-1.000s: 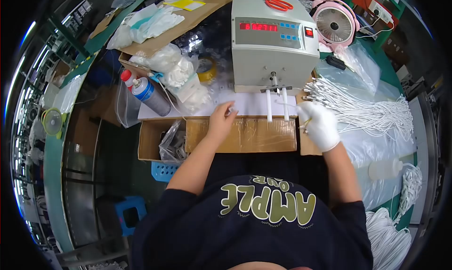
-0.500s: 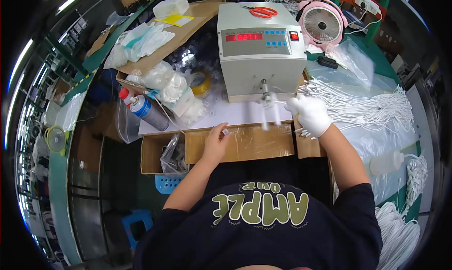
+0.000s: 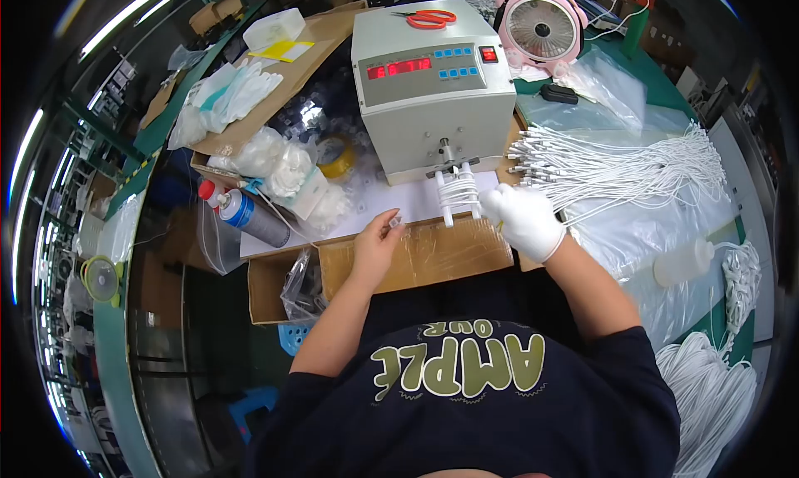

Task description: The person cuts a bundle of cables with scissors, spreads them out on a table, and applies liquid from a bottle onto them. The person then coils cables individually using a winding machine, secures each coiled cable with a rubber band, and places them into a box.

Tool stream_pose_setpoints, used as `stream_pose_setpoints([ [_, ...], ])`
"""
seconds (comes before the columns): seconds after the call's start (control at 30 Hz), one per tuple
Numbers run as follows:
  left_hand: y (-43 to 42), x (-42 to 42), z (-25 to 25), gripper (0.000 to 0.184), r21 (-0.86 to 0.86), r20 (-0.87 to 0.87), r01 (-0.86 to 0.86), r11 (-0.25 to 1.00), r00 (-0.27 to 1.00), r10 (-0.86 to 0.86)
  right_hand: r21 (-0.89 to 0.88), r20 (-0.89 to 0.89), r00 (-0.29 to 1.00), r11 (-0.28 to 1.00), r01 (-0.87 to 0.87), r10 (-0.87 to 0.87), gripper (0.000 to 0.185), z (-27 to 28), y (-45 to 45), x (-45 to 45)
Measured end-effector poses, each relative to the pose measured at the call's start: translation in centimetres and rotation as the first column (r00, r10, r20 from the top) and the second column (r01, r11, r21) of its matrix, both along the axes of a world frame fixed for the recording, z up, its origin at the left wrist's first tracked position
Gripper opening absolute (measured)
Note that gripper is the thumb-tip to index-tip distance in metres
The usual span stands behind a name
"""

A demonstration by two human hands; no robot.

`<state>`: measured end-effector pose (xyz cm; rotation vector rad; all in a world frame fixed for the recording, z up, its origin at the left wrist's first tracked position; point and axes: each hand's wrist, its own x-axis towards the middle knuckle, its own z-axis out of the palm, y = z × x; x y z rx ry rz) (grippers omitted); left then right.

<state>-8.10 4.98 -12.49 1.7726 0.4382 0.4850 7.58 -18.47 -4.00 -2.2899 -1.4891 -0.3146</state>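
My bare left hand (image 3: 376, 243) is over the front edge of the cardboard box, thumb and fingers pinched on a small clear plastic piece (image 3: 394, 222). My right hand (image 3: 526, 221), in a white glove, is closed beside the winding fork (image 3: 448, 218). A white cable (image 3: 458, 193) is wrapped in several turns round the fork's prongs, and its end runs into the gloved fingers. The fork sits on the shaft of a grey winding machine (image 3: 437, 128) with a red lit display. To the right of the glove lies a bundle of white cables (image 3: 624, 166).
Red-handled scissors (image 3: 431, 18) lie on top of the machine. A pink fan (image 3: 541, 28) stands behind it to the right. A spray can (image 3: 254, 217), a yellow tape roll (image 3: 336, 157) and bagged white parts are at left. An open cardboard box (image 3: 416, 257) lines the front edge.
The fork was blurred by spinning and is now still, with cable turns visible on it. The display digits differ. My head view has shifted slightly; my right hand stays close to the fork.
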Motion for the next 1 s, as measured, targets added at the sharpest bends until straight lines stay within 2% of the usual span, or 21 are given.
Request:
stream_pose_setpoints([
  [0.03, 0.2, 0.1, 0.1, 0.034, -0.011, 0.02, 0.004, 1.0, 1.0, -0.004, -0.016, -0.035, 0.999, 0.999, 0.041, -0.041, 0.015, -1.2, 0.0, -0.4],
  [0.07, 0.4, 0.3, 0.2, 0.034, -0.021, 0.04, 0.01, 1.0, 0.999, -0.009, 0.141, -0.035, 0.998, 0.989, 0.049, -0.045, 0.021, -3.3, 0.7, -0.7],
  [0.1, 0.3, 1.0, 0.7, 0.033, -0.03, 0.085, 0.015, 0.999, 0.996, -0.012, 0.348, -0.282, 0.958, 0.936, 0.045, 0.059, 0.025, -5.2, 2.2, -1.3],
  [0.13, -0.1, 2.2, 1.7, 0.033, -0.039, 0.132, 0.02, 0.999, 0.991, -0.014, 0.535, -0.478, 0.853, 0.84, 0.093, 0.21, 0.028, -6.7, 4.2, -2.2],
  [0.17, -0.7, 3.5, 2.8, 0.033, -0.05, 0.182, 0.022, 0.998, 0.983, -0.013, 0.568, -0.707, 0.631, 0.788, 0.238, 0.319, 0.031, -6.6, 5.6, -3.3],
  [0.2, -1.5, 5.1, 3.8, 0.032, -0.009, 0.252, 0.049, 0.999, 0.967, -0.045, 0.565, -0.823, 0.363, 0.703, 0.432, 0.437, 0.033, -6.4, 6.9, -4.5],
  [0.23, -2.4, 6.6, 5.0, 0.032, 0.032, 0.318, 0.071, 0.997, 0.945, -0.077, 0.356, -0.881, -0.037, 0.712, 0.606, 0.472, 0.035, -5.7, 7.6, -5.5],
  [0.3, -4.8, 8.4, 9.3, 0.03, 0.21, 0.184, 0.121, 0.97, 0.97, -0.161, 0.478, -0.676, -0.124, 0.56, 0.677, 0.727, 0.034, -8.0, 10.0, -4.3],
  [0.37, -5.2, 10.0, 10.8, 0.029, 0.505, -0.062, 0.238, 0.83, 0.969, -0.24, 0.45, -0.628, -0.048, 0.413, 0.792, 0.777, 0.03, -7.0, 11.5, -4.6],
  [0.4, -5.3, 10.5, 11.3, 0.029, 0.619, -0.187, 0.309, 0.722, 0.951, -0.246, 0.462, -0.548, -0.064, 0.366, 0.808, 0.834, 0.028, -7.2, 11.7, -4.6],
  [0.5, -5.3, 10.5, 11.9, 0.027, 0.584, -0.28, 0.399, 0.707, 0.916, -0.287, 0.46, -0.651, -0.038, 0.434, 0.775, 0.758, 0.032, -7.4, 11.6, -4.8],
  [0.6, -5.0, 10.2, 12.0, 0.026, 0.509, -0.293, 0.437, 0.742, 0.898, -0.328, 0.405, -0.575, -0.145, 0.434, 0.805, 0.805, 0.034, -5.9, 10.7, -5.5],
  [0.7, -5.0, 8.2, 10.8, 0.023, 0.219, -0.271, 0.57, 0.792, 0.815, -0.512, 0.449, -0.721, -0.122, 0.593, 0.669, 0.683, 0.034, -3.9, 7.1, -8.4],
  [0.73, -4.9, 7.2, 10.8, 0.023, 0.037, -0.224, 0.597, 0.802, 0.787, -0.575, 0.419, -0.787, -0.119, 0.666, 0.617, 0.606, 0.037, -4.4, 5.6, -8.7],
  [0.8, -4.9, 4.9, 11.2, 0.022, -0.324, -0.094, 0.612, 0.722, 0.738, -0.668, 0.474, -0.87, 0.098, 0.766, 0.435, 0.483, 0.035, -4.7, 2.2, -8.8],
  [0.83, -4.8, 4.1, 11.3, 0.022, -0.286, -0.086, 0.63, 0.722, 0.733, -0.675, 0.476, -0.879, 0.214, 0.813, 0.335, 0.426, 0.035, -4.3, 0.8, -8.6],
  [0.87, -4.8, 3.2, 11.3, 0.022, -0.254, -0.079, 0.643, 0.722, 0.73, -0.678, 0.368, -0.834, 0.502, 0.909, 0.196, 0.229, 0.032, -3.3, -0.4, -8.0],
  [0.9, -4.9, 2.5, 11.6, 0.022, -0.222, -0.071, 0.653, 0.724, 0.73, -0.68, 0.203, -0.655, 0.753, 0.975, 0.094, 0.064, 0.029, -1.7, -1.1, -7.3],
  [0.93, -5.1, 2.0, 13.1, 0.025, 0.162, -0.266, 0.686, 0.709, 0.722, -0.638, 0.145, -0.463, 0.886, 0.987, 0.076, 0.0, 0.023, -0.4, -1.2, -7.1],
  [0.97, -5.2, 1.8, 12.5, 0.026, 0.297, -0.177, 0.674, 0.676, 0.735, -0.655, 0.06, -0.341, 0.94, 0.998, 0.019, 0.003, 0.023, -0.2, -1.3, -6.5],
  [1.0, -5.3, 1.6, 11.7, 0.027, 0.429, -0.091, 0.64, 0.638, 0.733, -0.674, -0.039, -0.332, 0.943, 0.999, 0.018, -0.03, 0.023, 0.4, -1.2, -6.1],
])
